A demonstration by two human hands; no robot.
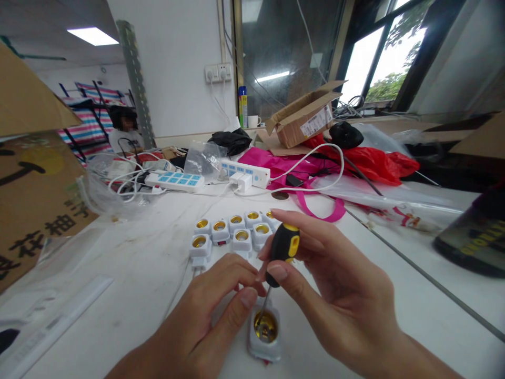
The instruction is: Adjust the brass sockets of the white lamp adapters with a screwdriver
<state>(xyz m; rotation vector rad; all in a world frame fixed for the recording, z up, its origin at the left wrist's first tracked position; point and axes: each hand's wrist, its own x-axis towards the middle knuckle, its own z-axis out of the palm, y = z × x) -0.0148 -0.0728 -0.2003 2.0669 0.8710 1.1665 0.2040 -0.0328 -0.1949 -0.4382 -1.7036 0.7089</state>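
My right hand (pixel 335 284) grips a black and yellow screwdriver (pixel 282 247) between thumb and fingers. Its thin shaft points down into the gold-lined opening of a white lamp socket (pixel 265 347) on the table. My left hand (pixel 221 302) is closed at the upper left end of that socket, thumb and bent fingers around it; the exact contact is partly hidden. Just beyond my hands stand several similar white lamp sockets (pixel 241 239) in rows, openings up. My right fingers cover some of them.
White power strips (pixel 175 180) with tangled cables lie at the back. Behind the right side are a pink bag (pixel 323 209), a red bag (pixel 389 167) and an open cardboard box (pixel 303 120). A large carton (pixel 39 210) stands left, a dark container (pixel 473 242) right. A person (pixel 125 138) is in the background.
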